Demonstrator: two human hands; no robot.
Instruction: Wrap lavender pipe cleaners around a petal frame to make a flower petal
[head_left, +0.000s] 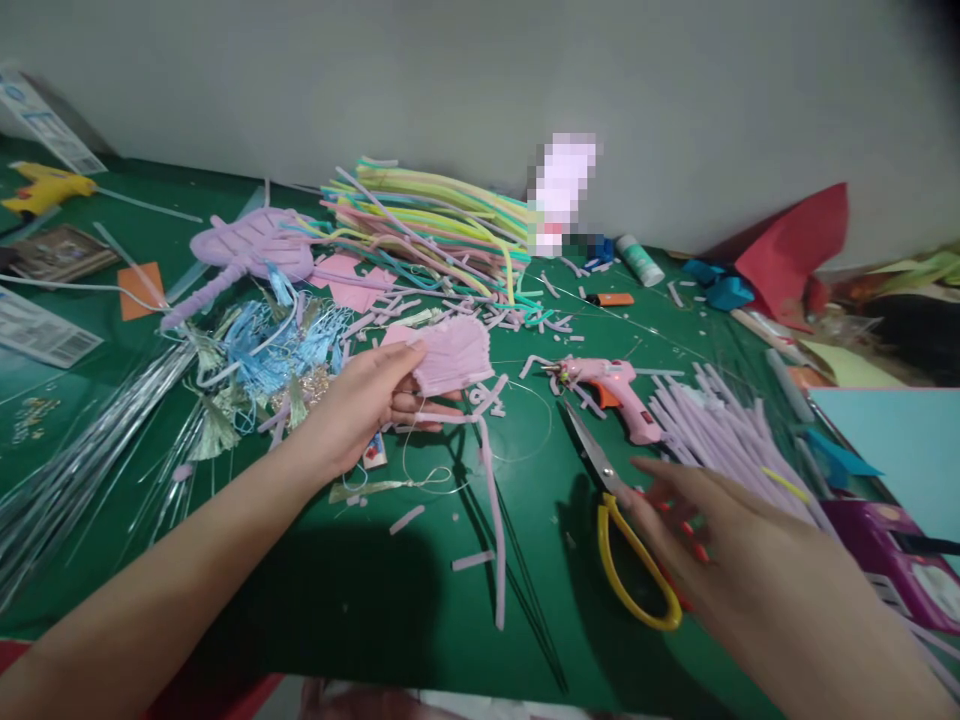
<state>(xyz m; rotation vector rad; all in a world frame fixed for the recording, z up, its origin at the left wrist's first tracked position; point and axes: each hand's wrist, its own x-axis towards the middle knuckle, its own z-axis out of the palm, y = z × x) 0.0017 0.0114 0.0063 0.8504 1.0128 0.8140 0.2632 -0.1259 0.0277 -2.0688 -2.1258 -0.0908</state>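
Observation:
My left hand [375, 400] is closed on a lilac fuzzy panel [454, 355], pinching its left edge between thumb and fingers. A long bent lilac pipe cleaner [491, 510] passes by those fingers and hangs down; whether it is joined to the panel I cannot tell. On the right, my right hand [720, 530] is around scissors [606, 475] near the pivot, their blades pointing up and left. One yellow loop shows, and red parts show between my fingers. A pink glue gun [611, 385] lies just beyond the scissors' tips.
Colourful pipe cleaners [427, 220] are heaped at the back. A lilac fuzzy shape [255, 250] and blue tassels [285, 340] lie left, near silver wires [97, 470]. A lilac bundle [735, 430] lies right. Cut scraps, an orange lighter [611, 299] and a yellow glue gun [49, 188] are about.

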